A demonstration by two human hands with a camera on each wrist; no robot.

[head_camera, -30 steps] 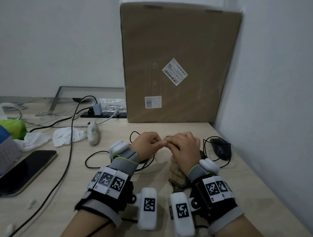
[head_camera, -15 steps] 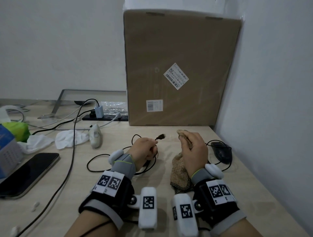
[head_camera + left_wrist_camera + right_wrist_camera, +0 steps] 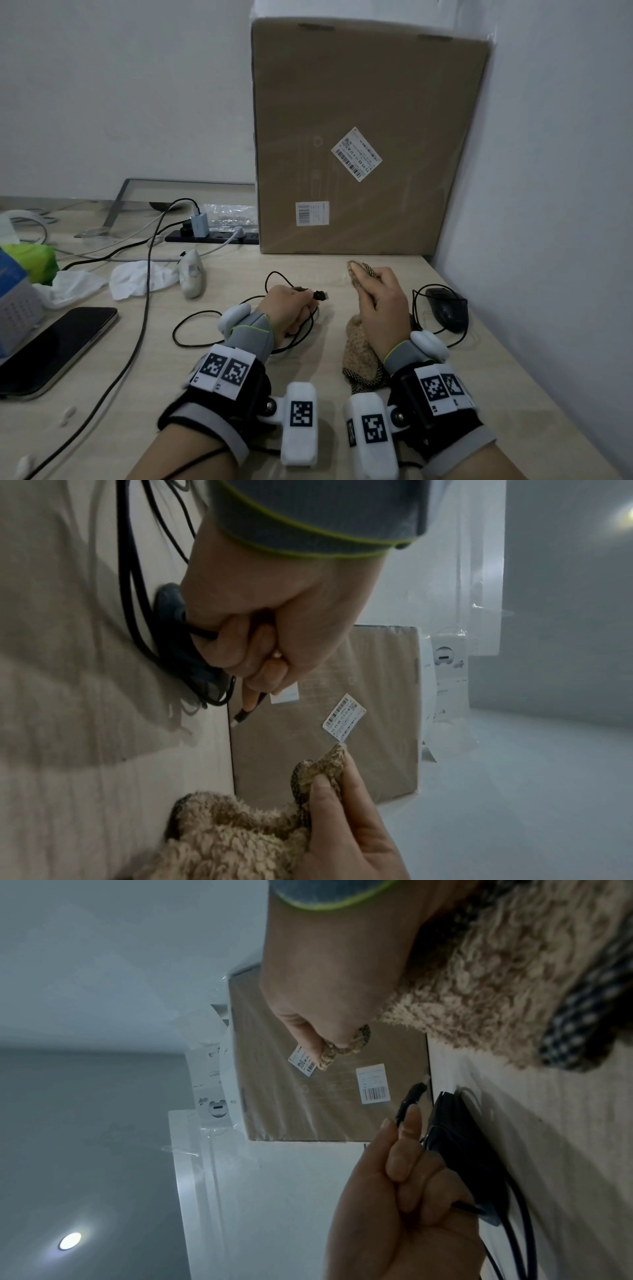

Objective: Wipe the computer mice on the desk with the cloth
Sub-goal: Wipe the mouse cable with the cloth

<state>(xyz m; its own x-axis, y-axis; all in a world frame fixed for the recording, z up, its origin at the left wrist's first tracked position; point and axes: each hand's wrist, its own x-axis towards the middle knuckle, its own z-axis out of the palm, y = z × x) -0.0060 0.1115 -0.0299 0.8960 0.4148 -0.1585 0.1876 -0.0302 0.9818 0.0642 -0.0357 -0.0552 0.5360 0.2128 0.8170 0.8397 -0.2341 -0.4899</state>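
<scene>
My left hand (image 3: 291, 308) pinches the black cable of a mouse just behind its USB plug (image 3: 320, 294), which points toward the cloth. In the left wrist view a black mouse (image 3: 192, 653) lies on the desk under that hand, with cable loops beside it. My right hand (image 3: 380, 301) grips a fuzzy tan cloth (image 3: 359, 349), with one corner pinched up at the fingertips and the rest trailing onto the desk. A gap separates plug and cloth. A second black mouse (image 3: 447, 308) sits right of the right hand. A white mouse (image 3: 191, 274) lies at the back left.
A large cardboard box (image 3: 370, 137) leans against the back wall, and a wall closes the right side. A phone (image 3: 58, 346), crumpled tissues (image 3: 140, 279), a power strip (image 3: 212, 236) and long cables (image 3: 137, 342) lie on the left of the wooden desk (image 3: 513, 394).
A second ago both hands met, with the cloth around the plug. They have since parted, the left hand keeping the plug and the right hand keeping the cloth.
</scene>
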